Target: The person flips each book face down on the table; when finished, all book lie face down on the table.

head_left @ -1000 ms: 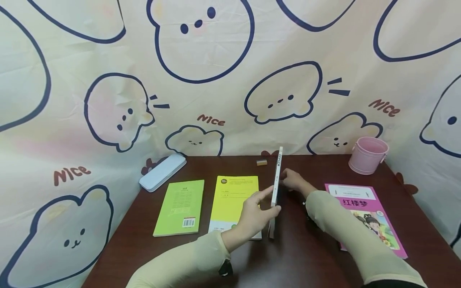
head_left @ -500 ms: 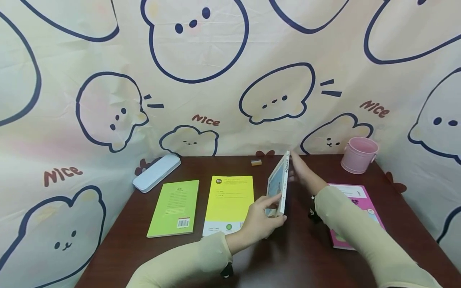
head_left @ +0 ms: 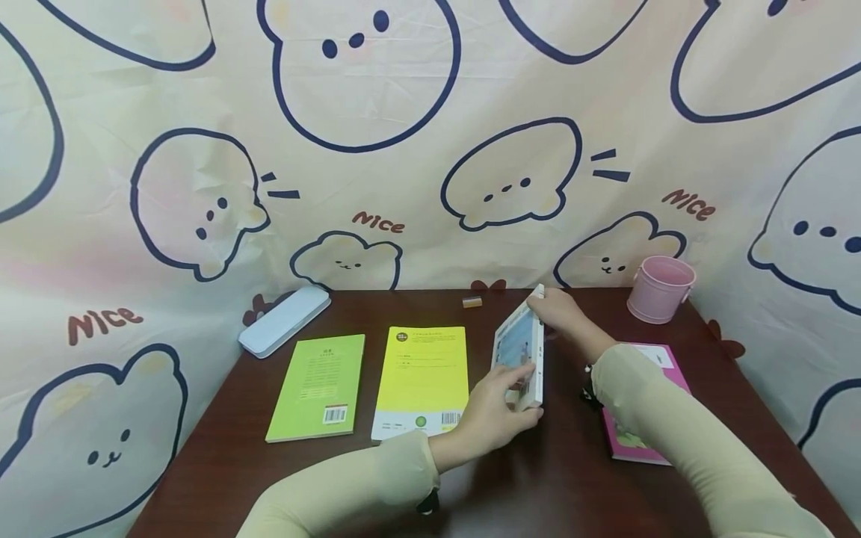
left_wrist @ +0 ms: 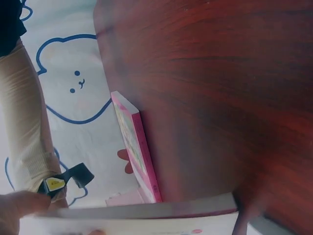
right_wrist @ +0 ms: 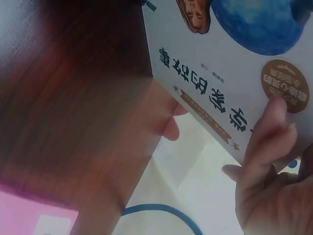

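Observation:
Both hands hold a white book (head_left: 516,345) tilted up on edge above the table, right of the yellow book. My left hand (head_left: 494,418) grips its near lower end, with fingers on the bluish cover and the thumb below. At the far upper corner, my right hand (head_left: 561,314) pinches the book with the fingers partly hidden behind it. In the right wrist view, the book's other cover (right_wrist: 215,83) shows dark characters, a blue picture and a brown round badge, with my right hand (right_wrist: 274,186) at its corner. The left wrist view shows the book's edge (left_wrist: 146,224) close up.
On the dark wooden table (head_left: 511,493) lie a green book (head_left: 319,388) and a yellow book (head_left: 422,381) to the left. A pink book (head_left: 632,437) lies partly under the right forearm. Behind stand a pale blue case (head_left: 285,321), a small eraser-like block (head_left: 472,302) and a pink bucket (head_left: 661,290).
The book has turned from edge-on so its bluish cover now shows, and it leans more. My right hand has moved from behind it up to its far top corner.

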Demonstrator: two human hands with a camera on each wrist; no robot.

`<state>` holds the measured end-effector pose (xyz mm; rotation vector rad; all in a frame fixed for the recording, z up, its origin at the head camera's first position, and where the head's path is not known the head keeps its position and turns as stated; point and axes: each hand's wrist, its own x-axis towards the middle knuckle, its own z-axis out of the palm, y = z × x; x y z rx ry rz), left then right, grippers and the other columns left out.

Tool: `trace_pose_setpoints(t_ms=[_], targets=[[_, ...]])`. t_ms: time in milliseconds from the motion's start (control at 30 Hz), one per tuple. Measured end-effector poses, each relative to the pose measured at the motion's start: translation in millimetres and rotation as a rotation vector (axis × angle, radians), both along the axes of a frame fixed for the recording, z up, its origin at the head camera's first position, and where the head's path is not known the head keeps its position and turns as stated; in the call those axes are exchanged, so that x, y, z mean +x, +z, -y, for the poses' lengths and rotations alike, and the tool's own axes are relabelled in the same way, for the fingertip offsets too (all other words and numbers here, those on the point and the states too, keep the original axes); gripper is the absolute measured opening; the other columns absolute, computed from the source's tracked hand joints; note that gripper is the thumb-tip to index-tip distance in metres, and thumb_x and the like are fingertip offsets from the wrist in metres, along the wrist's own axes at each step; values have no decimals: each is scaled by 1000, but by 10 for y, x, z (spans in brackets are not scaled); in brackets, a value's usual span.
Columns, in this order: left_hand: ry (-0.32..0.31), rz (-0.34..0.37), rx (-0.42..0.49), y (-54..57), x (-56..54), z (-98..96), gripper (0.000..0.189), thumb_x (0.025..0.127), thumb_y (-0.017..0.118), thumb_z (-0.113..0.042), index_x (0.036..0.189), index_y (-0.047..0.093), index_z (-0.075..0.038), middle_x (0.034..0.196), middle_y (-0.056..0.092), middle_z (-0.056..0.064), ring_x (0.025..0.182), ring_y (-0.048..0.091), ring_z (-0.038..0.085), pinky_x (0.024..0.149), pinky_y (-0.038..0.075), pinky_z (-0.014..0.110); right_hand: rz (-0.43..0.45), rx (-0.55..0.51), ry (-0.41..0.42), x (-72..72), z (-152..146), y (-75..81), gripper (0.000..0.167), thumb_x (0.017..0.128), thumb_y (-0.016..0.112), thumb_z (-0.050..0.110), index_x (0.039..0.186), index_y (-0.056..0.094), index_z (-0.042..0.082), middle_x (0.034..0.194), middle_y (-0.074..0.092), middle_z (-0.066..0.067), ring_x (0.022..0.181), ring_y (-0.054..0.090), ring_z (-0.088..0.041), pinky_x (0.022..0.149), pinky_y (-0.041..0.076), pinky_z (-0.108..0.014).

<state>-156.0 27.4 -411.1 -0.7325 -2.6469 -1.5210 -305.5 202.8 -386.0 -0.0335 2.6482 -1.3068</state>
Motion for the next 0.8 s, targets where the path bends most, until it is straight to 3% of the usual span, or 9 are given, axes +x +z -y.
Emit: trace_pose_setpoints(t_ms=[300, 467, 667, 800], targets=[[-82, -61, -491, -92, -84, 38, 73, 78, 76, -31, 142, 42, -26, 138, 48, 6, 121, 49, 22, 94, 45, 33, 17, 25, -8, -12, -165, -82, 43, 95, 38, 24, 121, 50, -7, 104, 61, -25, 69, 68, -23, 54, 56, -34], [-164, 21, -721, -169, -114, 68, 82, 78, 76, -35, 147, 31, -34, 144, 42, 5, 126, 47, 22, 96, 45, 36, 39, 42, 11, -7, -267, -133, 43, 95, 37, 23, 123, 49, -7, 104, 61, -25, 69, 67, -22, 55, 56, -34], [-261, 16, -950, -244, -93, 71, 61, 78, 74, -42, 134, 53, -29, 138, 49, 1, 120, 51, 16, 91, 47, 32, 88, 73, 54, 8, -385, -335, 41, 96, 40, 21, 126, 47, -6, 104, 62, -23, 68, 67, -21, 54, 55, -34], [-313, 6, -1005, -269, -68, 63, 51, 79, 72, -43, 126, 60, -27, 139, 49, 5, 118, 52, 16, 87, 49, 30, 138, 112, 57, 2, -451, -492, 39, 96, 41, 20, 122, 50, -7, 96, 63, -19, 66, 66, -20, 52, 55, -34]])
